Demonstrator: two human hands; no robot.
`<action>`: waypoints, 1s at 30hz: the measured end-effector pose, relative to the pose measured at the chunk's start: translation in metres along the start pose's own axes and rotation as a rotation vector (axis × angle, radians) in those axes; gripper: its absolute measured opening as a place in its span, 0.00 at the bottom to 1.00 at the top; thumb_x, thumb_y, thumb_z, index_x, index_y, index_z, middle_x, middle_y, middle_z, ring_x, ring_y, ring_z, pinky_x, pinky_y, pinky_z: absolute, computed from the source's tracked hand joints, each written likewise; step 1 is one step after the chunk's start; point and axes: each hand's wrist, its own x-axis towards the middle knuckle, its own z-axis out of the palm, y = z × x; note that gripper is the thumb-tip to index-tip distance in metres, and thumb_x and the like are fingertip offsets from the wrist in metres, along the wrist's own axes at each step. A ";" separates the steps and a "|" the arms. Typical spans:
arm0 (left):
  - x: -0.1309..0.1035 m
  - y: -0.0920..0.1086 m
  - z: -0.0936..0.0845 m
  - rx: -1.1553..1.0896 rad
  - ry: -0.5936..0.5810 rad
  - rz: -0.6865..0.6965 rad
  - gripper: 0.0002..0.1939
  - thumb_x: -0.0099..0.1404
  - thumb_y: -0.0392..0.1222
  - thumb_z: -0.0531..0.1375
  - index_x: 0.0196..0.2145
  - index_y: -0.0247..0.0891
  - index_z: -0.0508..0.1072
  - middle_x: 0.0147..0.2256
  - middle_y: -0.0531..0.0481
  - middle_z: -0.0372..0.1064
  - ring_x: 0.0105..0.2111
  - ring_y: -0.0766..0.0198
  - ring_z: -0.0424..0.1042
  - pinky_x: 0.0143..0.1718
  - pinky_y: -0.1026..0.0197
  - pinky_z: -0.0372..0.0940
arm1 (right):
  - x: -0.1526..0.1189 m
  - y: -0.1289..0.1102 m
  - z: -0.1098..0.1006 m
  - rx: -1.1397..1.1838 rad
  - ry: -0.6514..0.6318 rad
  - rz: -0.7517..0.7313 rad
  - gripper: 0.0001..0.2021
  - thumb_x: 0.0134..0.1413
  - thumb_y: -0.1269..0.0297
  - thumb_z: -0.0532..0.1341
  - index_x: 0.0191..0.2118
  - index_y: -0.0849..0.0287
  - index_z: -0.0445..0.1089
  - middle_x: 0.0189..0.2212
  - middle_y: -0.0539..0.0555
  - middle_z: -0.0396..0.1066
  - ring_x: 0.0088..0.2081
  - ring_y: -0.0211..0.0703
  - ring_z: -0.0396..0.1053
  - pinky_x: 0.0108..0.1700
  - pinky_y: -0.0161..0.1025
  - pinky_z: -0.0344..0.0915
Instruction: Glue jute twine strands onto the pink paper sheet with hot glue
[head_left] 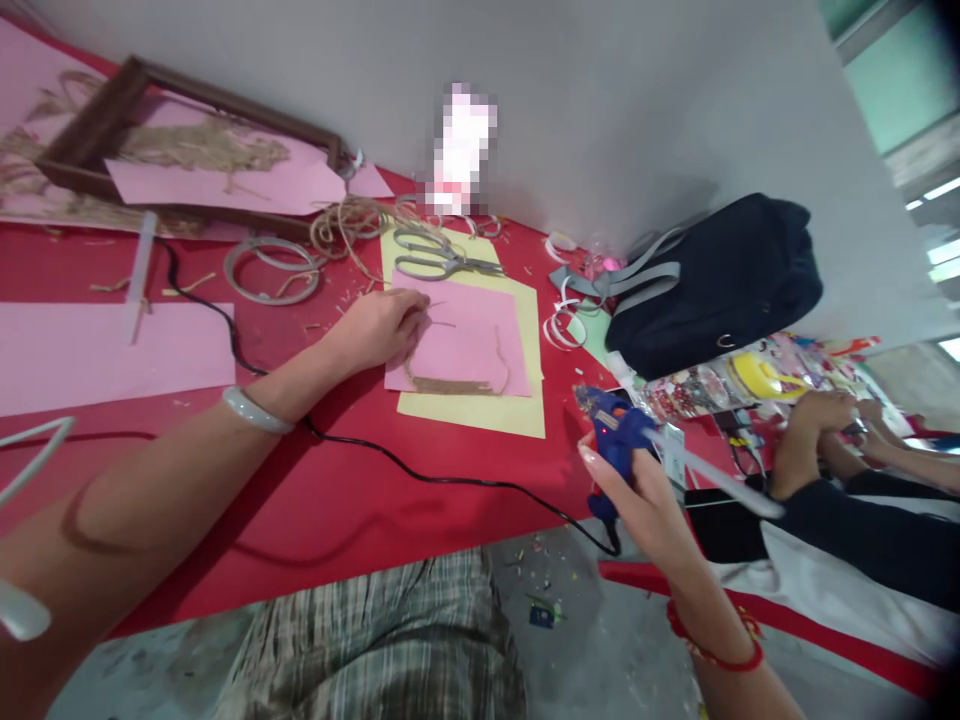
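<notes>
My left hand (388,325) rests at the left edge of a pink sheet (472,345), its fingers pinched at the paper; whatever lies between them is too small to make out. Brown twine (454,386) is laid along the sheet's lower edge, with thin strands curving up at both sides. Under the pink sheet is a yellow sheet (471,416). To the right, my right hand (637,490) is wrapped round a blue glue gun (616,440), which points up and left with a clear glue stick out of its back.
Grey scissors (442,262) lie above the pink sheet beside coiled twine (349,230). A black cord (420,478) crosses the red table (337,540). A wooden frame (82,125) is upper left, a dark bag (720,280) upper right, and another person's arm (802,450) far right.
</notes>
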 end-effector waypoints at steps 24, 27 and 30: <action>0.014 0.141 0.006 -0.933 -0.176 -0.352 0.15 0.59 0.42 0.71 0.37 0.39 0.69 0.27 0.52 0.78 0.27 0.63 0.79 0.31 0.64 0.73 | 0.124 -0.018 0.020 0.475 -0.065 -0.182 0.18 0.55 0.48 0.73 0.43 0.57 0.77 0.29 0.51 0.77 0.23 0.37 0.69 0.27 0.38 0.66; 0.018 0.143 0.012 -0.905 -0.162 -0.340 0.15 0.60 0.45 0.70 0.36 0.40 0.67 0.28 0.52 0.77 0.26 0.63 0.78 0.29 0.64 0.71 | 0.143 -0.019 0.043 0.636 -0.054 -0.192 0.19 0.49 0.47 0.76 0.34 0.58 0.76 0.28 0.51 0.76 0.23 0.36 0.68 0.25 0.36 0.64; 0.016 0.137 0.007 -0.745 -0.205 -0.267 0.14 0.64 0.47 0.69 0.40 0.39 0.70 0.32 0.50 0.79 0.31 0.61 0.79 0.33 0.62 0.71 | 0.147 -0.012 0.043 0.661 0.017 -0.213 0.18 0.49 0.48 0.77 0.32 0.58 0.76 0.27 0.50 0.76 0.23 0.35 0.68 0.26 0.35 0.66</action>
